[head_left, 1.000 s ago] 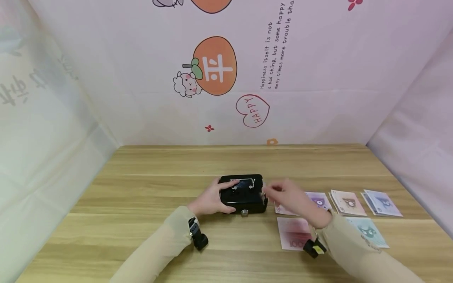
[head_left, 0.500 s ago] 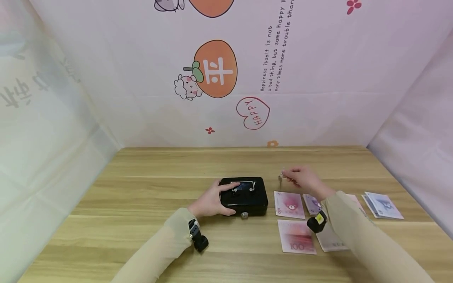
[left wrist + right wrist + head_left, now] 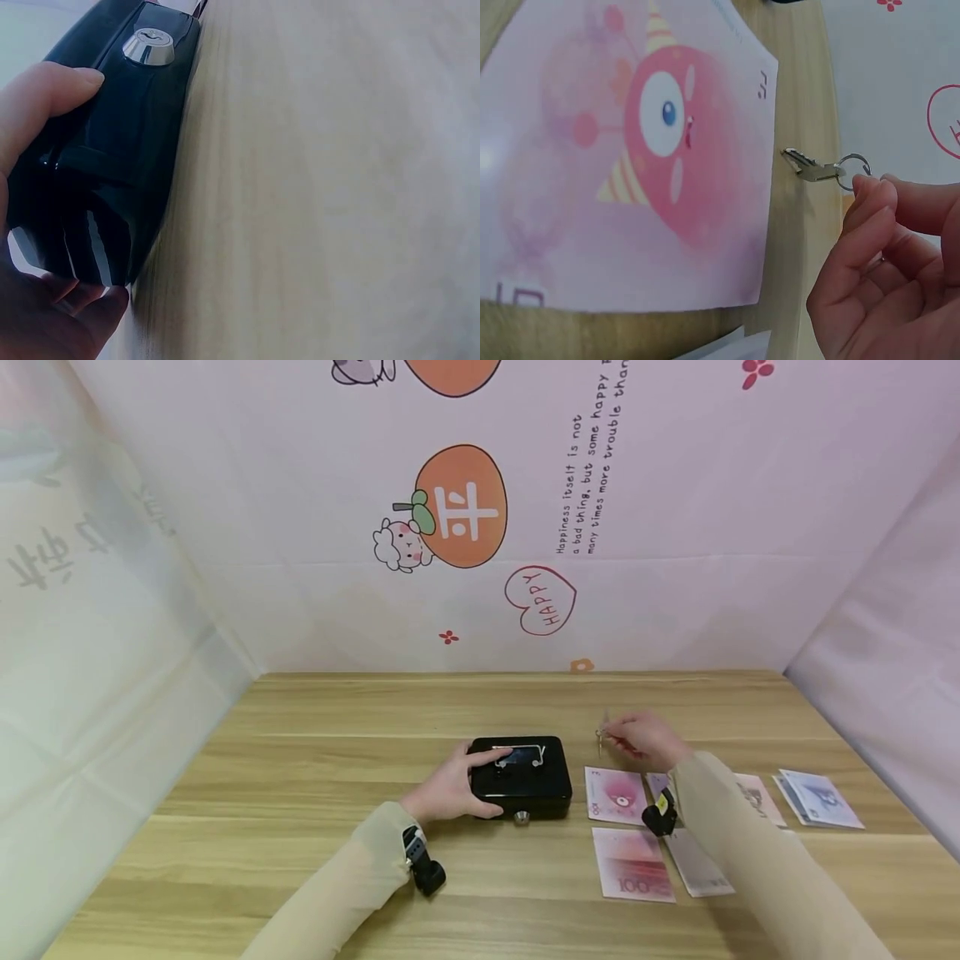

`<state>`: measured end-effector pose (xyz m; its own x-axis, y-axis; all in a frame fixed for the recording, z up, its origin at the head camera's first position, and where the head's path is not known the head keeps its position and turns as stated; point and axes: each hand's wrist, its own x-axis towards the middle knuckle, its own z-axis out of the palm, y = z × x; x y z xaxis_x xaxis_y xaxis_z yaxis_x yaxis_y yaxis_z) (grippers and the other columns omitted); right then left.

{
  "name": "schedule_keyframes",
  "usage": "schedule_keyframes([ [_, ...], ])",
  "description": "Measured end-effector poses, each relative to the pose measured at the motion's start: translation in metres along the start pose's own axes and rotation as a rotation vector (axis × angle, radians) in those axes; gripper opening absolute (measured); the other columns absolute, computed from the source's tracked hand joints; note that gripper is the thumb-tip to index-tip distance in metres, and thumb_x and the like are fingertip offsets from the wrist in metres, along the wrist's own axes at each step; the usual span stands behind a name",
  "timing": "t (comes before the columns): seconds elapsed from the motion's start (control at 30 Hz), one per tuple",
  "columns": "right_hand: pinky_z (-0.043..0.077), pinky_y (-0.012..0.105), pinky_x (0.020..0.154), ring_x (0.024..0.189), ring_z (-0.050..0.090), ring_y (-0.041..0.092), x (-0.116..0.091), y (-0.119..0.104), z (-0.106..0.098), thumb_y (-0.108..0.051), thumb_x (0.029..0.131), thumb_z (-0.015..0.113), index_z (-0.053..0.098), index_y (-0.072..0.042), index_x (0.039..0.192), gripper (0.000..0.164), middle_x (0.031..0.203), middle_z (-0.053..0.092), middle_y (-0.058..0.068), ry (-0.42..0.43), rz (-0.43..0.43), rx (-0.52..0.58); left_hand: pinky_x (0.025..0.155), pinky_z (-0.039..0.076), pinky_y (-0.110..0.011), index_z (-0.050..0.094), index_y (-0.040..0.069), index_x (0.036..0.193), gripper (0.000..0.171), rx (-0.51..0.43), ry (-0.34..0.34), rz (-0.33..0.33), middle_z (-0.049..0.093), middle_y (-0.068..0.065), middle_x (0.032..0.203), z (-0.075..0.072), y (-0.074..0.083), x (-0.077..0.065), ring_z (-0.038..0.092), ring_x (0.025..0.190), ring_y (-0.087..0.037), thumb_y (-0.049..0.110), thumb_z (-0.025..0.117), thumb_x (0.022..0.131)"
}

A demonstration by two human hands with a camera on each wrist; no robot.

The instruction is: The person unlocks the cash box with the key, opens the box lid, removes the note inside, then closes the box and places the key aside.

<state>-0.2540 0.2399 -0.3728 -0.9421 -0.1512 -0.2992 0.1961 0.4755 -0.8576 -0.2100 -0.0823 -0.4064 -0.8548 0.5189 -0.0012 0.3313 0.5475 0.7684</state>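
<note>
A black cash box with a wire handle on its lid stands in the middle of the table. My left hand grips its left end, thumb on the front face and a finger stretched over the lid. A round silver lock sits in the box's front; no key is in it. To the right of the box, my right hand pinches a small key ring between thumb and forefinger. Keys hang from the ring above the table, behind a pink play banknote.
Nearer me lies another pink note, with a pale note beside it, partly under my right sleeve. Further right are an orange-toned note and a folded blue stack. A printed cloth wall closes off the back.
My right hand has moved from the box's right edge to the right and back, carrying the keys, uncovering the pink note. My left hand keeps its grip on the box.
</note>
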Motion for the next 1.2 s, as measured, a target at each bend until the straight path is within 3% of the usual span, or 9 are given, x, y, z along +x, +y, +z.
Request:
schedule_keyframes([
  [0.23, 0.038, 0.014, 0.050, 0.057, 0.046, 0.003, 0.005, 0.004, -0.003, -0.011, 0.098, 0.047, 0.056, 0.014, 0.113, 0.030, 0.071, 0.058, -0.003, -0.006, 0.041, 0.031, 0.106, 0.034, -0.055, 0.046, 0.033, 0.140, 0.081, 0.000, 0.012, -0.009, 0.008, -0.032, 0.152, 0.001, 0.001, -0.001, 0.022, 0.138, -0.046, 0.023, 0.083, 0.069],
  [0.57, 0.044, 0.011, 0.049, 0.051, 0.049, 0.000, 0.008, 0.012, -0.006, -0.004, 0.096, 0.049, 0.058, 0.017, 0.104, 0.024, 0.062, 0.057, -0.004, -0.033, 0.121, 0.160, 0.106, 0.034, -0.054, 0.045, 0.034, 0.141, 0.081, -0.001, -0.009, -0.022, 0.007, -0.031, 0.153, 0.000, 0.004, -0.002, 0.021, 0.138, -0.046, 0.023, 0.082, 0.070],
  [0.93, 0.046, 0.013, 0.053, 0.053, 0.050, 0.002, 0.005, 0.016, -0.013, -0.007, 0.097, 0.047, 0.058, 0.009, 0.094, 0.019, 0.063, 0.055, -0.003, -0.043, 0.140, 0.163, 0.105, 0.034, -0.057, 0.044, 0.034, 0.141, 0.079, -0.012, -0.021, -0.023, 0.004, -0.030, 0.153, -0.003, 0.003, -0.003, 0.019, 0.138, -0.048, 0.024, 0.081, 0.072],
  [1.1, 0.047, 0.014, 0.054, 0.056, 0.051, 0.003, -0.007, 0.012, -0.022, -0.013, 0.098, 0.046, 0.054, 0.011, 0.105, 0.027, 0.068, 0.056, -0.002, -0.051, 0.095, 0.087, 0.105, 0.034, -0.058, 0.042, 0.031, 0.143, 0.078, 0.005, -0.035, 0.007, 0.005, -0.030, 0.153, -0.007, 0.003, -0.004, 0.021, 0.138, -0.047, 0.024, 0.080, 0.075],
  [1.2, 0.050, 0.019, 0.059, 0.066, 0.054, 0.009, -0.017, 0.005, -0.026, -0.020, 0.098, 0.049, 0.050, 0.012, 0.114, 0.036, 0.080, 0.059, 0.004, -0.039, 0.056, -0.019, 0.107, 0.031, -0.058, 0.038, 0.031, 0.145, 0.082, 0.012, -0.043, 0.026, 0.003, -0.026, 0.155, -0.010, 0.002, -0.005, 0.018, 0.140, -0.044, 0.027, 0.080, 0.075],
])
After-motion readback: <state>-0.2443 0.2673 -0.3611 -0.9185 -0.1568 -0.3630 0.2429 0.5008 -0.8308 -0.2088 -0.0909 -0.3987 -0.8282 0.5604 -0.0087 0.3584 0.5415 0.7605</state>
